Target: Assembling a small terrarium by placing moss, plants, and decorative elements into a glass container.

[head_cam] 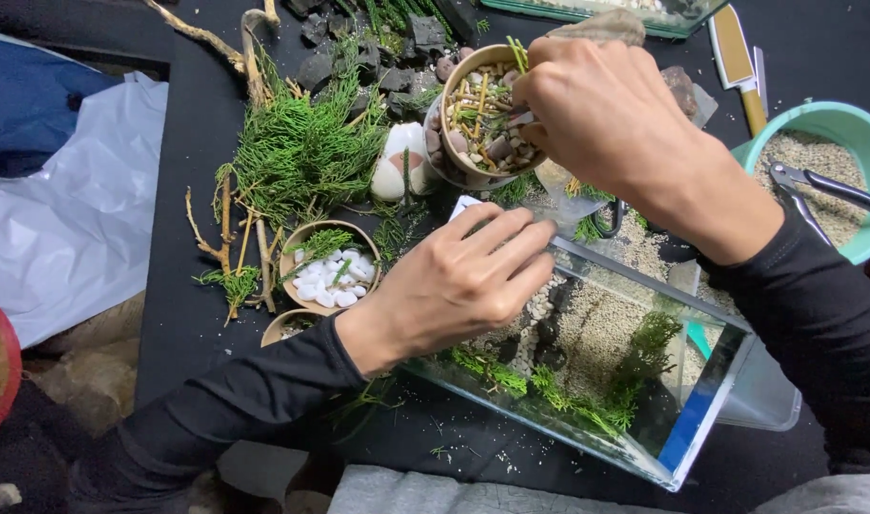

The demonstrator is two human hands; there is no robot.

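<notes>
While the left hand point(463, 276) rests on the glass tank point(711, 381), the right hand point(597, 109) reaches into the bowl point(459, 71).

White pebbles point(328, 282), green cedar sprigs point(301, 152), teal bowl point(840, 122), black table point(192, 314), black sleeves point(235, 400).

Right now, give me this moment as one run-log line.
left hand: resting on glass tank rim | right hand: reaching into bowl of mixed pebbles and twigs | tank: gravel, green sprigs

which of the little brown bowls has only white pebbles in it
The bowl just left of the left hand, beside the green sprigs. The bowl under the right hand holds mixed stones and twigs instead.
</notes>
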